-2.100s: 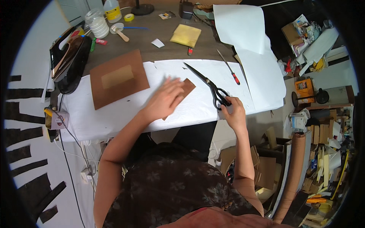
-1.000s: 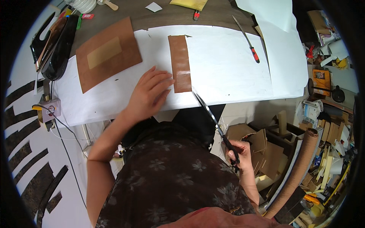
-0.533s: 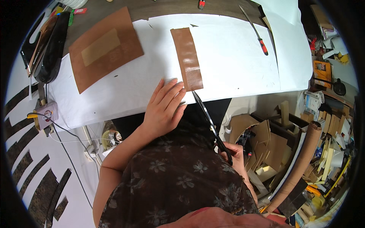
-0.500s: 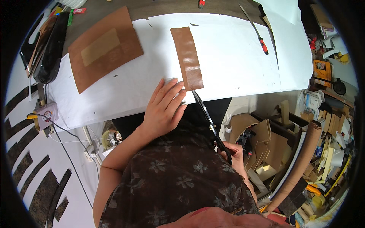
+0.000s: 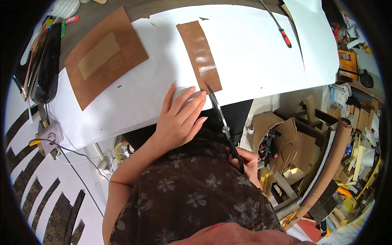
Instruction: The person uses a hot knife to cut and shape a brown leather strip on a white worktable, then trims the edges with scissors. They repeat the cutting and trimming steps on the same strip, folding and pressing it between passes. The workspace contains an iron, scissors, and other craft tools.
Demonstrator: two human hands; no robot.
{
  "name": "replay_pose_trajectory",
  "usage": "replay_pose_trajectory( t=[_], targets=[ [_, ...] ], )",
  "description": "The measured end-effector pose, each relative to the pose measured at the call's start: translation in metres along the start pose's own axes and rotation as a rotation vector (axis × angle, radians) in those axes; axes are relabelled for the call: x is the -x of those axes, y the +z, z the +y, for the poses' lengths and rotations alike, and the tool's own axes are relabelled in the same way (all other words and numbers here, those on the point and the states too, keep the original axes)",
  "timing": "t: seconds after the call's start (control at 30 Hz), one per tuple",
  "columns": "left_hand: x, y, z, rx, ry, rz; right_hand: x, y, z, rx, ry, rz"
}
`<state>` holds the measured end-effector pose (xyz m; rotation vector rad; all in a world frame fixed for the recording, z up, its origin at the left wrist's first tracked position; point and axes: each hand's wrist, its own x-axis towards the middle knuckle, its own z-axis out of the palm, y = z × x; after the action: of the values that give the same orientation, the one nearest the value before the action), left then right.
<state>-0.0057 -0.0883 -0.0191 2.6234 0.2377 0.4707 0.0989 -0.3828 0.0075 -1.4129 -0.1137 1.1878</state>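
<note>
A narrow brown strip (image 5: 200, 49), glossy like leather, lies lengthwise on the white paper (image 5: 253, 61) that covers the table. Its near end is close to the table's front edge. There my left hand (image 5: 179, 120) rests with fingers stretched out, the fingertips at the strip's near left corner. My right hand (image 5: 248, 160) grips the dark handles of a pair of long scissors (image 5: 219, 112), low in front of my body. The scissors' tips lie over the near end of the strip, just right of my left fingertips. Whether the blades have cut into it I cannot tell.
Left of the strip is a larger brown sheet (image 5: 134, 51) with a tan rectangle (image 5: 99, 56) on it. A red-and-black-handled tool (image 5: 286, 38) with a long thin shaft lies far right. Cardboard pieces (image 5: 302, 151) and a long brown tube (image 5: 326, 175) stand below right.
The scissors' tips have moved from the strip's near edge to over its near end. My left fingertips have shifted right, onto the strip's corner. The whole view has shifted slightly.
</note>
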Motion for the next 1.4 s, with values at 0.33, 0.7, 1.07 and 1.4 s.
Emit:
replay_pose_trajectory(
  t=[0.33, 0.7, 1.07, 1.4],
  targets=[
    [0.001, 0.004, 0.001, -0.026, 0.026, -0.005, 0.004, 0.011, 0.003, 0.032, -0.016, 0.063],
    [0.003, 0.007, 0.001, -0.061, 0.026, -0.025, 0.005, 0.014, 0.001, 0.030, -0.007, 0.076],
    [0.003, 0.007, 0.000, -0.065, 0.034, -0.028, 0.007, 0.017, 0.000, 0.037, -0.026, 0.097],
    [0.004, 0.008, 0.000, -0.066, 0.037, -0.017, 0.007, 0.018, -0.004, 0.017, -0.025, 0.093]
  ],
)
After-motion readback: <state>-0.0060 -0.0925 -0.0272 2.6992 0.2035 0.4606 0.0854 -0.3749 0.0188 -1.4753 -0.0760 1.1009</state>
